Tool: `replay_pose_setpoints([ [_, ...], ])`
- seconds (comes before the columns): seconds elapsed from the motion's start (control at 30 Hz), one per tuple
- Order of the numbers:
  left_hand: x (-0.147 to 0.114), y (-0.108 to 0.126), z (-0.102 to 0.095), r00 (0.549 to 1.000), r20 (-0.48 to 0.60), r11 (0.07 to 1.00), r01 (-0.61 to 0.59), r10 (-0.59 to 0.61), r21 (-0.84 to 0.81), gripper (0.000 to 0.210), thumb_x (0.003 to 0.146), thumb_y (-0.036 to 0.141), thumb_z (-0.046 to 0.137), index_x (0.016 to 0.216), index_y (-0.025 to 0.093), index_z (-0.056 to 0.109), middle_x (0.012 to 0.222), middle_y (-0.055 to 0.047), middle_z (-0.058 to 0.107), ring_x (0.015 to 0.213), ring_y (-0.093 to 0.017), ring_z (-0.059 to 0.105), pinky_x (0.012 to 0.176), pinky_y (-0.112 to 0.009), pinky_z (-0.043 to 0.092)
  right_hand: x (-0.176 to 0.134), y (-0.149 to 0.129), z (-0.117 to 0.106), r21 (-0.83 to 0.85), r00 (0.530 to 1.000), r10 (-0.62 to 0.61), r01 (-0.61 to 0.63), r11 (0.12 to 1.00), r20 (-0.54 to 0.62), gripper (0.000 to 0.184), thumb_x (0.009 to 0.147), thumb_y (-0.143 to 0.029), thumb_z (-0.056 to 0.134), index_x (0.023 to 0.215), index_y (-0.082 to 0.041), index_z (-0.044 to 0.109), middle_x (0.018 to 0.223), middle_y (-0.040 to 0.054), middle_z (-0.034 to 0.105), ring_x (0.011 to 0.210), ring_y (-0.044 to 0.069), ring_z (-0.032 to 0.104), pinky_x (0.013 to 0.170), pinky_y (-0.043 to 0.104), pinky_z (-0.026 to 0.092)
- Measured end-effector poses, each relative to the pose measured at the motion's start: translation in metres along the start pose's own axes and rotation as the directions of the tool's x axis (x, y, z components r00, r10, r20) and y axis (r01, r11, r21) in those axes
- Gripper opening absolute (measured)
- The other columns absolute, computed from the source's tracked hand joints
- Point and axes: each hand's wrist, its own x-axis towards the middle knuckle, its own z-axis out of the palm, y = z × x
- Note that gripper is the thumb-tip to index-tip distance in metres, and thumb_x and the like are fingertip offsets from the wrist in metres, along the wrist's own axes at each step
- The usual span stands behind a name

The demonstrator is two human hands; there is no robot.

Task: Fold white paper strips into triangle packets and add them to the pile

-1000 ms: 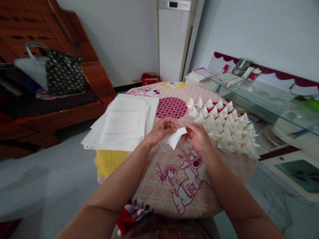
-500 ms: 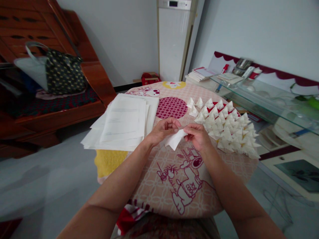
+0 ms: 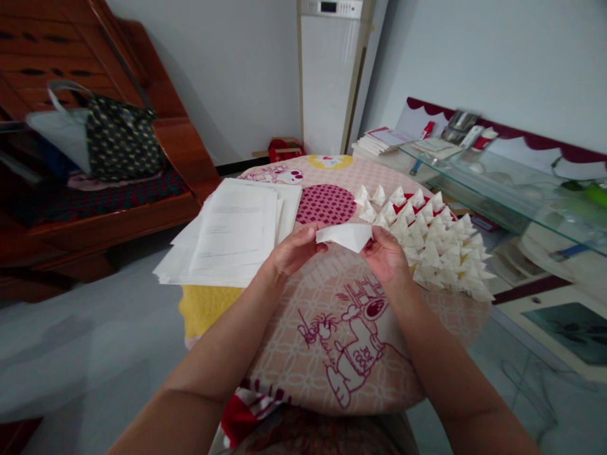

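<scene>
Between my two hands a small folded piece of white paper is held up above the cloth-covered table. My left hand pinches its left end, and my right hand grips its right end. The paper's lower edge comes to a blunt point near the right hand. To the left of my hands lies a stack of white paper sheets with faint print on the top one. Many folded white paper pieces with pointed tips stand in rows just right of my right hand.
A glass-topped stand runs along the right, with notebooks and metal containers on it. At the left, a wooden bench bears a dark patterned bag. A tall white cabinet-like unit stands behind the table.
The paper has turned from hanging downward to stretching sideways between my hands. My hands have moved farther apart, each now at one end of it.
</scene>
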Motion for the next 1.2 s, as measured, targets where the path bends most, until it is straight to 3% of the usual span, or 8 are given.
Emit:
replay_pose_setpoints([
  [0.17,-0.001,0.008,-0.001,0.999,0.048,0.999,-0.015,0.013,0.034,0.037,0.063,0.033,0.090,0.089,0.019,0.067,0.068,0.003,0.057,0.058,-0.009,0.049,0.055,-0.023,0.039,-0.004,0.002,0.006,0.030,0.996,0.070,-0.072,0.997,0.060,0.041,0.069,-0.059,0.081,0.070,-0.024,0.060,0.070,0.0025,0.070,0.060,0.017,0.062,0.053,0.030,0.053],
  [0.33,0.000,0.008,-0.001,0.998,0.049,0.998,-0.035,0.032,0.046,0.035,0.072,0.039,0.087,0.082,0.018,0.061,0.063,0.002,0.059,0.056,-0.009,0.053,0.053,-0.021,0.040,-0.005,0.002,0.005,-0.068,0.986,0.123,-0.116,0.991,0.115,0.029,0.068,-0.047,0.081,0.076,-0.020,0.072,0.069,0.0034,0.072,0.059,0.017,0.065,0.053,0.029,0.052],
  [0.5,0.001,0.010,-0.001,0.988,0.009,0.969,-0.155,0.157,0.192,0.035,0.079,0.043,0.084,0.082,0.018,0.060,0.069,0.001,0.062,0.060,-0.010,0.056,0.059,-0.022,0.045,-0.007,-0.004,0.002,-0.367,0.993,-0.114,0.104,0.924,-0.006,0.023,0.076,-0.034,0.073,0.094,-0.021,0.080,0.095,0.0065,0.080,0.061,0.014,0.065,0.048,0.026,0.044],
  [0.57,0.001,0.010,0.000,0.982,0.042,0.930,-0.185,0.182,0.319,0.032,0.082,0.041,0.081,0.082,0.017,0.061,0.069,0.001,0.061,0.061,-0.009,0.055,0.059,-0.022,0.044,-0.011,-0.008,0.005,-0.396,0.979,-0.195,0.200,0.896,0.054,0.027,0.082,-0.035,0.070,0.103,-0.022,0.081,0.102,0.0067,0.080,0.061,0.014,0.064,0.050,0.026,0.045],
  [0.67,0.001,0.008,0.002,0.982,0.122,0.844,-0.186,0.144,0.503,0.025,0.088,0.038,0.075,0.085,0.015,0.064,0.069,0.001,0.060,0.060,-0.009,0.052,0.057,-0.022,0.041,-0.015,-0.010,0.009,-0.378,0.965,-0.171,0.237,0.895,0.199,0.032,0.084,-0.037,0.070,0.112,-0.022,0.080,0.096,0.0060,0.080,0.061,0.014,0.065,0.050,0.027,0.046],
  [0.8,0.003,0.001,0.005,0.980,0.178,0.806,-0.172,0.085,0.566,0.022,0.091,0.035,0.069,0.091,0.014,0.065,0.073,0.001,0.060,0.062,-0.009,0.051,0.058,-0.022,0.041,-0.016,-0.007,0.012,-0.320,0.958,-0.061,0.153,0.935,0.279,0.029,0.080,-0.036,0.075,0.104,-0.021,0.079,0.077,0.0029,0.076,0.057,0.014,0.065,0.045,0.024,0.044],
  [1.07,0.005,-0.005,0.007,0.978,0.198,0.918,-0.131,0.059,0.375,0.029,0.086,0.037,0.077,0.094,0.015,0.060,0.073,0.002,0.057,0.062,-0.007,0.049,0.055,-0.020,0.038,-0.016,-0.013,0.011,-0.193,0.923,0.136,-0.069,0.979,0.359,0.021,0.076,-0.037,0.080,0.083,-0.019,0.074,0.057,-0.0014,0.068,0.043,0.010,0.058,0.038,0.020,0.038],
  [1.2,0.004,-0.006,0.010,0.980,0.198,0.925,-0.100,0.027,0.367,0.040,0.076,0.033,0.087,0.098,0.015,0.059,0.082,0.001,0.062,0.063,-0.006,0.051,0.056,-0.020,0.039,-0.017,-0.013,0.011,-0.137,0.920,0.152,-0.109,0.985,0.361,0.025,0.078,-0.042,0.078,0.081,-0.018,0.073,0.058,0.0004,0.069,0.043,0.011,0.060,0.038,0.019,0.041],
])
